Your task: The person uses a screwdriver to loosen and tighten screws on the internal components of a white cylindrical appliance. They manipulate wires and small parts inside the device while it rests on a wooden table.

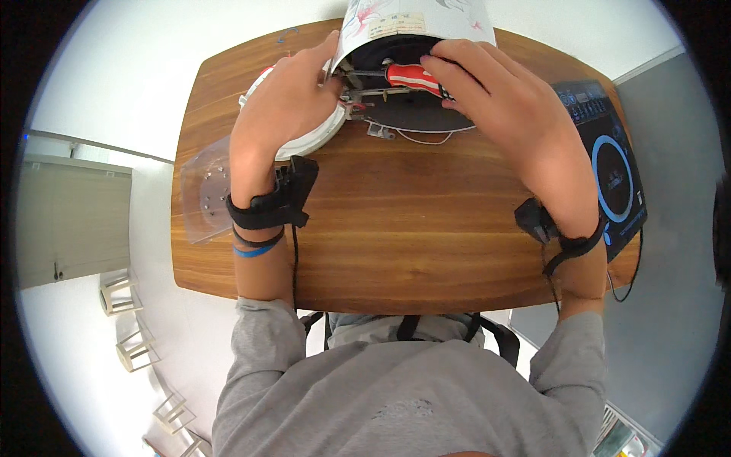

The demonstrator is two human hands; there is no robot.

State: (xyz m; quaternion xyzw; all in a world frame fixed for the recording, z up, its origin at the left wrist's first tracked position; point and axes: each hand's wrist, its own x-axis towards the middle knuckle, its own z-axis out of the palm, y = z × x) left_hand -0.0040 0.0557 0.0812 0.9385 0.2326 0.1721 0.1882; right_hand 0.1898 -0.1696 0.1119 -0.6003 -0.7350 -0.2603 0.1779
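Observation:
A white cylindrical appliance housing (415,21) with a pink flower print lies on its side at the table's far edge. Its open end faces me, showing a dark inside with metal brackets and wires. My left hand (282,103) grips the left rim of this housing, thumb toward the inner parts. In my right hand (506,99) is a screwdriver (411,76) with a red and white handle, its shaft pointing left at the metal parts; the tip is hard to make out. Partly behind my left hand rests a round white plastic part (316,139).
At the left, a clear plastic tray (205,190) holds several small screws. A black induction cooktop (609,164) with a blue ring lies along the right edge of the wooden table (411,244). A thin wire loop (422,139) hangs out under the housing. Several stools stand beyond at the left.

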